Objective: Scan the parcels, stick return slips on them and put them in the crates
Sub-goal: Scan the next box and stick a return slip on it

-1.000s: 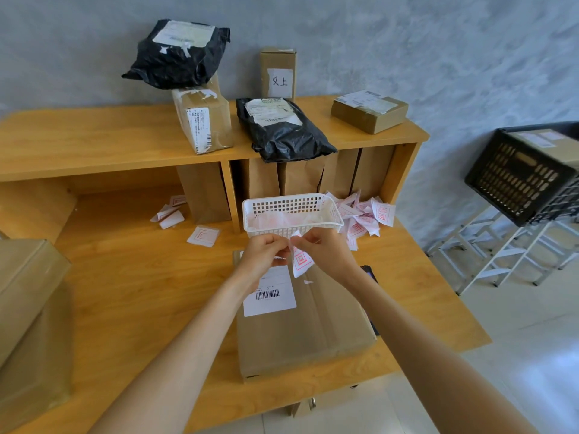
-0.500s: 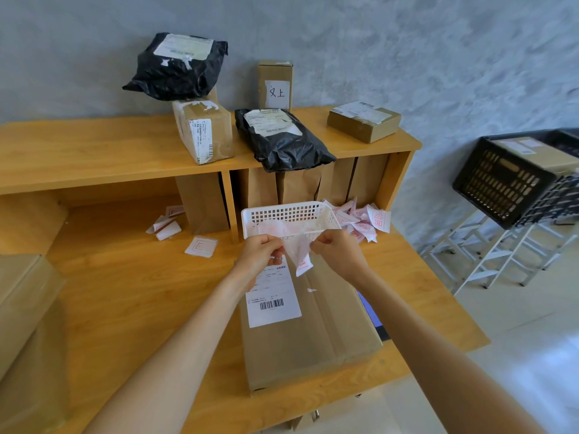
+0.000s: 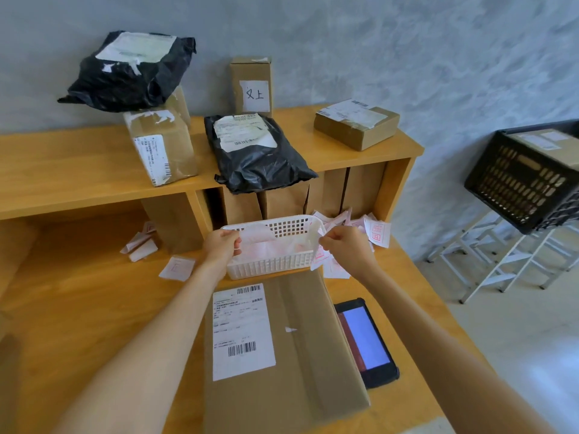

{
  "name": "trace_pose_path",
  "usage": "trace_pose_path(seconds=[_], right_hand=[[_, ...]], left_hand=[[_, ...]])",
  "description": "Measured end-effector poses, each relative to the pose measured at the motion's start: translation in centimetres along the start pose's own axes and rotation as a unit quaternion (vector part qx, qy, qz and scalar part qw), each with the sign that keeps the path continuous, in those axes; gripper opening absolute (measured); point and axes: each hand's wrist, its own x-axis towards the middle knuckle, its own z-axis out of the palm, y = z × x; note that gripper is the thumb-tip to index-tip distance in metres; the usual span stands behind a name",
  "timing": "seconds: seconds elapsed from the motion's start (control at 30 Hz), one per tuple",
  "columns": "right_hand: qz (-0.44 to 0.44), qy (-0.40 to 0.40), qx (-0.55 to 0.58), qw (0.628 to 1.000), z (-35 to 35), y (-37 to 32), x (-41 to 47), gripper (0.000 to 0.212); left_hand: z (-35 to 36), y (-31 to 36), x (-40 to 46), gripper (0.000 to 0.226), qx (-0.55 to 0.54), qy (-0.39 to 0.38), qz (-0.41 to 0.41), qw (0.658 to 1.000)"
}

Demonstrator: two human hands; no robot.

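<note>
A large cardboard parcel (image 3: 300, 364) with a white shipping label (image 3: 241, 330) lies flat on the desk in front of me. Just behind it stands a white plastic basket (image 3: 275, 266). My left hand (image 3: 221, 247) pinches a pale peeled backing sheet (image 3: 257, 235) over the basket's left end. My right hand (image 3: 346, 245) pinches a return slip (image 3: 319, 255) with red print at the basket's right end. The two pieces are apart. A black crate (image 3: 520, 183) holding a cardboard box stands on a white stand at the right.
A handheld scanner (image 3: 365, 339) with a lit screen lies right of the parcel. Loose slips (image 3: 377, 234) are scattered behind the basket and at the left (image 3: 177, 267). Two black bags (image 3: 257, 158) and several boxes (image 3: 161, 148) sit on the wooden shelf (image 3: 78, 170).
My hands have moved apart and forward over the basket, pulling the slip and its backing sheet apart. The view has tilted down, showing the scanner.
</note>
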Motion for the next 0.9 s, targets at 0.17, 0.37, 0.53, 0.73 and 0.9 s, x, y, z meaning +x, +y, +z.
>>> trace_pose_path(seconds=[0.17,0.37,0.53,0.73,0.9], right_hand=[[0.001,-0.04,0.011,0.999,0.4,0.7,2.4,0.019],[-0.03,-0.066,-0.016,0.997,1.5,0.4,3.6,0.023],[-0.045,-0.089,-0.003,0.995,1.7,-0.6,3.2,0.023],[-0.054,-0.098,-0.011,0.994,1.9,-1.1,2.4,0.018],[-0.06,-0.088,-0.021,0.994,2.0,-1.5,1.3,0.016]], left_hand=[[1.2,-0.7,1.4,0.017,0.078,0.025,0.008,0.997],[1.5,-1.0,1.7,0.014,0.121,0.029,0.016,0.992],[1.6,-0.8,1.5,0.021,0.156,0.027,0.023,0.987],[1.0,-1.5,1.2,0.049,0.151,0.019,0.007,0.988],[0.4,-1.6,-0.1,0.054,0.155,0.02,0.034,0.987]])
